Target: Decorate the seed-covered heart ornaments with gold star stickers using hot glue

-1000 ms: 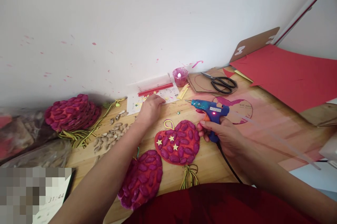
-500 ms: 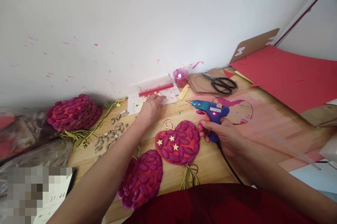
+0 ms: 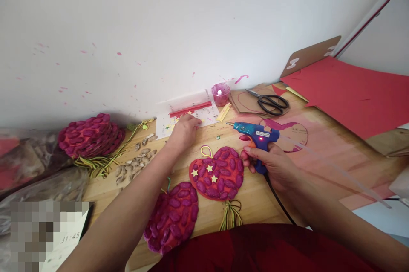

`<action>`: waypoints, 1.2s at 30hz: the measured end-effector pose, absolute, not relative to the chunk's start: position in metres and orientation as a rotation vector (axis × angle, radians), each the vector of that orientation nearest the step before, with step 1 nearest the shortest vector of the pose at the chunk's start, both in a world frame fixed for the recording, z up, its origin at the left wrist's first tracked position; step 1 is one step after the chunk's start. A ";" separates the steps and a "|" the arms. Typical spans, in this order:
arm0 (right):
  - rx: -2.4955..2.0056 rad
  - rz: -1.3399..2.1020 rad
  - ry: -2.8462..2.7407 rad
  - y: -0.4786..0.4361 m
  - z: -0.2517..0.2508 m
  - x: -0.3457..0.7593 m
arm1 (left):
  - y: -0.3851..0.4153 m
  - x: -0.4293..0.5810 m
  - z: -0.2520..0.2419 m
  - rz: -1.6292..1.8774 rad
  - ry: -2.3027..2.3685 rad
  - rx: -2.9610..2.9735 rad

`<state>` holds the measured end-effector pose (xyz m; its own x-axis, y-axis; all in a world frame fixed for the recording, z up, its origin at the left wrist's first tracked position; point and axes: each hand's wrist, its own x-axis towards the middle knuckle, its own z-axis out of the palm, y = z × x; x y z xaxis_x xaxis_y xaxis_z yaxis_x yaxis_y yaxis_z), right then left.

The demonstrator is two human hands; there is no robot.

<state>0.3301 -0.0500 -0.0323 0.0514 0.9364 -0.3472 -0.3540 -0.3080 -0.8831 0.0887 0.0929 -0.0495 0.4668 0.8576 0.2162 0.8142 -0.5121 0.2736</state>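
Observation:
My right hand (image 3: 268, 159) grips a blue glue gun (image 3: 255, 133) with an orange trigger and a red light, its nozzle pointing left. At the white paper (image 3: 209, 116) with small yellow stars, my left hand (image 3: 184, 131) has its fingers closed and bent; whatever they pinch is too small to make out. Between the hands lies a red heart (image 3: 220, 174) covered in purple-painted peanuts, with three yellow stars on its left side, a loop at the top and a yarn tassel (image 3: 231, 216) below. A second peanut-covered heart (image 3: 175, 212) without stars lies partly under my left forearm.
Left are stacked peanut-covered pieces (image 3: 86, 135), loose peanuts (image 3: 136, 164) and plastic bags (image 3: 41, 169). Behind stand a pink-stained cup (image 3: 220, 94) and black scissors (image 3: 271, 103) on cardboard. Red sheets (image 3: 354, 93) lie right; the glue gun's cord (image 3: 277, 199) runs toward me.
My left hand has shifted very slightly over the paper, with its fingers drawn a little lower. The glue gun stays in my right hand, and the hearts lie as before.

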 end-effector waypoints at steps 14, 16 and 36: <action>-1.235 1.507 -0.664 -0.051 -0.032 0.330 | 0.091 0.090 -0.046 0.510 1.517 2.539; -1.228 1.510 -0.681 -0.051 -0.033 0.330 | 0.090 0.089 -0.046 0.523 1.521 2.534; -1.231 1.526 -0.701 -0.049 -0.031 0.331 | 0.099 0.092 -0.037 0.646 1.723 2.357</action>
